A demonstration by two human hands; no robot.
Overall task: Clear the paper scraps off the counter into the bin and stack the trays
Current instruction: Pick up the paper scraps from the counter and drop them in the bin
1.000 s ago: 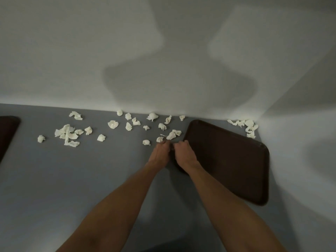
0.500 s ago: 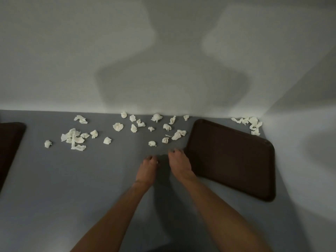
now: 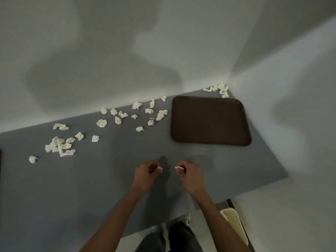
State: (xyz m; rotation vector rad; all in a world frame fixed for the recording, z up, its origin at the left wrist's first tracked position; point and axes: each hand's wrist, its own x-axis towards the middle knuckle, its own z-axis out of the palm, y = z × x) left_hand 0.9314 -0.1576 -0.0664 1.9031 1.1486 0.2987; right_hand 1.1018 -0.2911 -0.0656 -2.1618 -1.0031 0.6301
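Observation:
Several crumpled white paper scraps [image 3: 118, 120] lie scattered on the grey counter [image 3: 91, 188] along the back wall, with a cluster [image 3: 59, 146] at the left and another bunch [image 3: 219, 89] in the far right corner. A dark brown tray [image 3: 209, 120] lies flat at the right. My left hand [image 3: 145, 176] pinches a small scrap [image 3: 159, 168] above the counter's middle. Close beside it, my right hand [image 3: 190, 176] pinches another scrap [image 3: 178, 168].
A sliver of a second dark tray [image 3: 1, 171] shows at the left edge. A cream bin [image 3: 235, 226] stands on the floor below the counter's right front edge. White walls close the back and right sides. My legs show at the bottom.
Both hands have pulled back from the scraps beside the tray toward the counter's front, each now holding a scrap. The view has tilted down, showing the counter edge and the bin.

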